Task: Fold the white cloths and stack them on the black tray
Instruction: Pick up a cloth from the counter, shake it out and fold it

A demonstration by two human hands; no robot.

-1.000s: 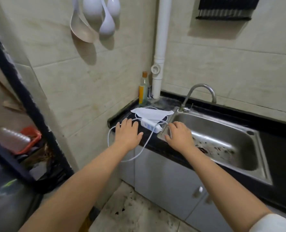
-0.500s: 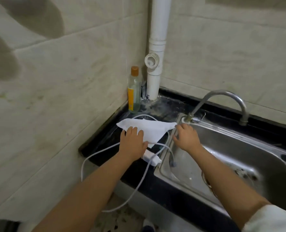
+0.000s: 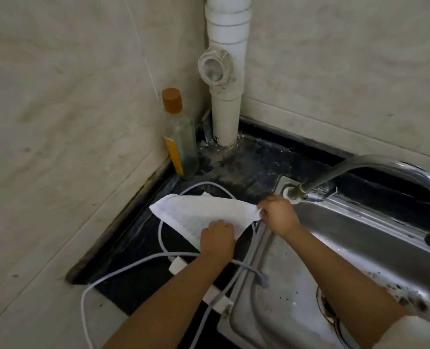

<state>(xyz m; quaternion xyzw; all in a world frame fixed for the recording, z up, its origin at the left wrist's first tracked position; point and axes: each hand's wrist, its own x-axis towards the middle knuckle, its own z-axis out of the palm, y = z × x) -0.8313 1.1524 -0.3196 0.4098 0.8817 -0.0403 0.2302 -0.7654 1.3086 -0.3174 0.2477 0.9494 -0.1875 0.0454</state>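
A white cloth [image 3: 199,212] lies spread in a rough triangle on the black counter [image 3: 138,248] in the corner left of the sink. My left hand [image 3: 217,239] is closed on the cloth's near corner. My right hand [image 3: 278,214] pinches the cloth's right corner beside the tap's base. A white cable runs under the cloth. No black tray is in view.
A white power adapter [image 3: 216,298] with looping cable [image 3: 123,270] lies on the counter under my left forearm. A glass bottle with an orange cap [image 3: 181,139] and a white drain pipe [image 3: 225,71] stand in the corner. The steel sink [image 3: 360,248] and tap [image 3: 390,170] are at right.
The camera has come closer and tilted down. My left hand slid to the cloth's near corner and closed on it; my right hand took the right corner.
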